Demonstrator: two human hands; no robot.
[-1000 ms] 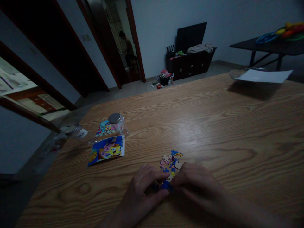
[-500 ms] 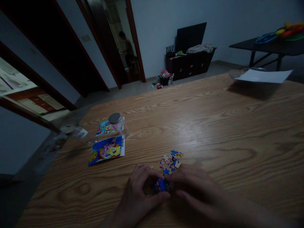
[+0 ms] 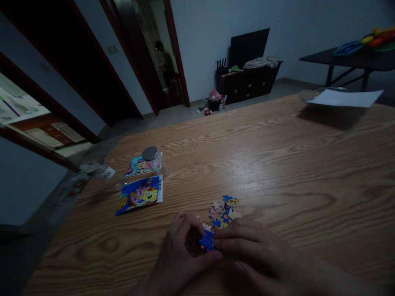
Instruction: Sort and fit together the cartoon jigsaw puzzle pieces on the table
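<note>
The dim room had pale walls, dark-framed doorways on the left and a person (image 3: 163,57) standing in the far doorway. Against the back wall stood a low dark cabinet (image 3: 247,80) with a black panel propped on it, and a scatter of small objects (image 3: 212,102) lay on the floor in front of it. To the right, a dark side table (image 3: 348,59) carried a heap of colourful items (image 3: 375,41). In the foreground spread a wood-grain table (image 3: 277,164), with a white paper sheet (image 3: 345,98) at its far right corner. Near its left side lay a blue picture card (image 3: 138,195) showing cartoon characters, and just beyond it a smaller picture card (image 3: 140,166). A transparent jar with a metal lid (image 3: 150,153) stood beside the smaller card, and a second jar (image 3: 100,169) lay tilted near the table's left edge. Toward the front, the left hand (image 3: 182,246) and right hand (image 3: 249,246) came together on the table. The left grip curled around a small joined section of blue jigsaw pieces (image 3: 207,240), thumb pressed beneath it, while the right grip's fingers (image 3: 237,234) pressed against it from the other side. A loose pile of jigsaw pieces (image 3: 222,211) lay just beyond the hands, touching the right fingers.
</note>
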